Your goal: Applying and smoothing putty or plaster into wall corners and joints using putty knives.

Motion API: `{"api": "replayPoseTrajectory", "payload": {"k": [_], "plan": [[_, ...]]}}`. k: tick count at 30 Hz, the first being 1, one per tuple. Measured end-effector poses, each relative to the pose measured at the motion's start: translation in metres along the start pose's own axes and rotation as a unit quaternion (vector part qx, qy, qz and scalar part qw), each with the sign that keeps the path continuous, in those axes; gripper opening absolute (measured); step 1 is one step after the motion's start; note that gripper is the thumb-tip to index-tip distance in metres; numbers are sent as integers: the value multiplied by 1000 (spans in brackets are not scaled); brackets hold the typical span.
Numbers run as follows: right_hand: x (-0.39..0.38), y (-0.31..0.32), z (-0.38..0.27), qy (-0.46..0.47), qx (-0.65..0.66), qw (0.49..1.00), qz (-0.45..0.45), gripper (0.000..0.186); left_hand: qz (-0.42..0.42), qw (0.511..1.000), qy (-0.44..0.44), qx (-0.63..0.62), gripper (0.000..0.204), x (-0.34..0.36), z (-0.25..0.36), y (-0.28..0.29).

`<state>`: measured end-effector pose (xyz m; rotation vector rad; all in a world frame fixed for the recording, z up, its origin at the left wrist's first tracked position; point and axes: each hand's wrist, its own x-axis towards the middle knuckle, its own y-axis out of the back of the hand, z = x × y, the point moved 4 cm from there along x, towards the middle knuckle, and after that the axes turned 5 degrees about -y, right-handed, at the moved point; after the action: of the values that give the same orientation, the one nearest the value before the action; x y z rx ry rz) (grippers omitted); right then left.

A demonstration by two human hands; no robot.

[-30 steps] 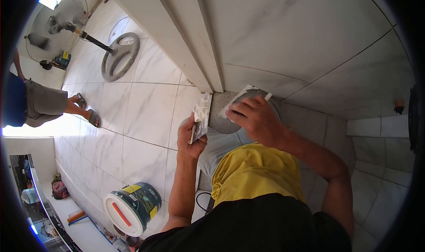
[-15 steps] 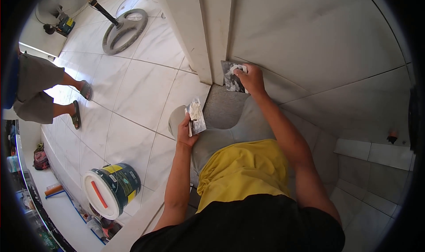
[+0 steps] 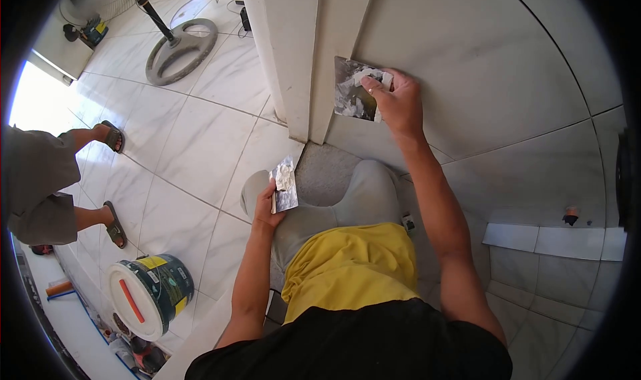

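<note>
My right hand (image 3: 399,103) is closed on a wide, flat putty knife (image 3: 348,98) smeared with white paste. Its blade lies at the joint between the cream door frame (image 3: 332,79) and the large tiled wall (image 3: 467,66); whether it presses on the surface I cannot tell. Lower down and to the left, my left hand (image 3: 267,206) grips a second putty knife (image 3: 286,196). A lump of white paste (image 3: 284,174) sits on that blade, above my bent knee. The lower ends of both tools are hidden by my fingers.
A lidded dark green bucket (image 3: 172,288) with a red handle stands at my left on marble-look floor tiles (image 3: 193,139). Another person's legs in sandals (image 3: 115,225) are at the far left. Beyond is a round fan base (image 3: 181,53). A pipe stub (image 3: 570,214) juts out at right.
My right hand has moved up along the door frame with its putty knife. My left hand stays low with the paste-loaded blade. The other person's feet have shifted, and the view has tilted slightly.
</note>
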<state>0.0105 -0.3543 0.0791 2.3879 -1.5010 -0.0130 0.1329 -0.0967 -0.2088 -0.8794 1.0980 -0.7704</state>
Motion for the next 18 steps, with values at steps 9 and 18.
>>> {"api": "replayPoseTrajectory", "payload": {"k": [9, 18], "plan": [[-10, -4, 46, 15, -194, 981, -10, 19, 17, 999, 6, 27, 33, -3, 0, -17], [12, 31, -101, 53, -158, 986, 3, 17, 15, 999, -5, 38, 32, -8, -3, -16]]}}
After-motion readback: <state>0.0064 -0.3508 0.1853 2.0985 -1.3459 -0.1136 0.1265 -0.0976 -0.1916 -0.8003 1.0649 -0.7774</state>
